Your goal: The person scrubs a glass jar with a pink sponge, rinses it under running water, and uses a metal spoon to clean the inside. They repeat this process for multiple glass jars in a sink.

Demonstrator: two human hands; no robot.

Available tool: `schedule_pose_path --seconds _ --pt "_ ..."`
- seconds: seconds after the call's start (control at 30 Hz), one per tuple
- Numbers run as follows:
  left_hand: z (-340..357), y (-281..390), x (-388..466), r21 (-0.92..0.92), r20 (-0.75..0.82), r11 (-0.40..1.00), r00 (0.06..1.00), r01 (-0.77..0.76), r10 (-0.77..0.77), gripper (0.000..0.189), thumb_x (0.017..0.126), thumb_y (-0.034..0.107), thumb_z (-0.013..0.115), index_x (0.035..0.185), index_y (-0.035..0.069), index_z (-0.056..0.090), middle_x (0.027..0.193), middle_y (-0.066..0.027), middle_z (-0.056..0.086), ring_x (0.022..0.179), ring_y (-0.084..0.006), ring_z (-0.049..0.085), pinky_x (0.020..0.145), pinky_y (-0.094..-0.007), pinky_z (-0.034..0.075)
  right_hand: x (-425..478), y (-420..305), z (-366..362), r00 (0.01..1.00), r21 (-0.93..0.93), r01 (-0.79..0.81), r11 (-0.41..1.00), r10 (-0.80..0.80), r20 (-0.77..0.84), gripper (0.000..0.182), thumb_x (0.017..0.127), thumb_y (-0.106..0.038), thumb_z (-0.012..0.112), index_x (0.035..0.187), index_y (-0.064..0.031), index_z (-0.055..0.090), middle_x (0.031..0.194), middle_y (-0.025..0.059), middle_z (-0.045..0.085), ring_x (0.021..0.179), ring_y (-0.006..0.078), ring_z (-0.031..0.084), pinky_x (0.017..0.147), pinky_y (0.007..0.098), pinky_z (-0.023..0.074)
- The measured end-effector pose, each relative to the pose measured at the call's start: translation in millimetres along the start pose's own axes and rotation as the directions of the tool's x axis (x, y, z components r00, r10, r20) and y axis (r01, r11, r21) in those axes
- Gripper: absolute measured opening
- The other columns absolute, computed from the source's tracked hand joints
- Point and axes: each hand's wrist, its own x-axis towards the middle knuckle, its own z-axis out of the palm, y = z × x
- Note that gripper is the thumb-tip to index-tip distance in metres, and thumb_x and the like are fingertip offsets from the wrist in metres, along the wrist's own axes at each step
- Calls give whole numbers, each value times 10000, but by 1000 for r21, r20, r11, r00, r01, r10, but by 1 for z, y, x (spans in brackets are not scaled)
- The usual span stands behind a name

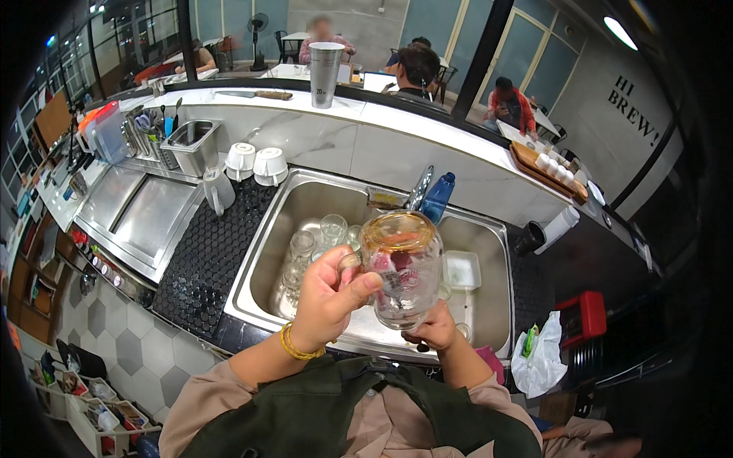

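Note:
My left hand (335, 297) grips the handle of a clear glass mug (404, 275), shaped like a jar, above the sink. The mug is tipped with its amber-tinted base up and its mouth down. Pink and dark patches show through the glass; I cannot tell whether something is inside. My right hand (433, 329) is curled at the mug's lower end, partly hidden behind it, with a small dark round thing (422, 347) just below the fingers. What it holds is unclear. Beneath is a double-bowl steel sink (269, 263), with several glasses (302, 245) in the left bowl.
A faucet (421, 186) and blue bottle (439, 197) stand behind the mug. The right bowl holds a square container (461, 270). White cups (240, 160) and a grey mug (219, 192) sit left. On the ledge lie a knife (255, 94) and a metallic cup (325, 74).

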Motion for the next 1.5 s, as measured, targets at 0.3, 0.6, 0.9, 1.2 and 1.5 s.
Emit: schedule_pose_path --seconds 0.3,0.6,0.9,1.2,1.5 --pt "-4 -6 0 -49 -9 999 1000 -8 7 330 835 109 671 728 124 360 662 55 418 557 -16 336 483 -183 290 7 -11 -12 934 -827 293 481 -327 141 303 644 62 589 927 -9 673 843 154 661 677 296 654 605 329 514" --pt "-6 -8 4 -84 -45 996 998 -36 32 311 848 99 656 733 125 368 632 63 383 514 -17 306 452 -184 251 13 -14 21 908 -872 171 459 -417 -41 312 698 83 570 983 -9 658 835 160 648 701 279 650 625 313 502" --pt "-16 -10 12 -193 -189 977 980 -94 57 221 902 143 581 750 106 425 613 63 395 475 -15 278 435 -180 224 8 -35 26 941 -895 79 438 -329 -77 211 760 100 567 945 19 630 703 140 604 588 257 607 538 298 481" --pt "-11 -9 9 -99 -185 979 970 -180 159 183 906 90 545 760 93 434 624 65 402 496 -6 290 440 -186 219 6 2 31 859 -763 84 641 -434 -270 133 756 107 582 871 47 613 675 145 626 597 220 643 543 287 506" --pt "-14 -16 11 39 -157 983 971 -178 182 227 923 129 542 736 96 416 591 72 381 477 1 276 429 -193 208 23 2 38 919 -693 -37 720 -248 -306 151 792 77 515 871 63 643 669 119 638 597 178 632 557 284 496"
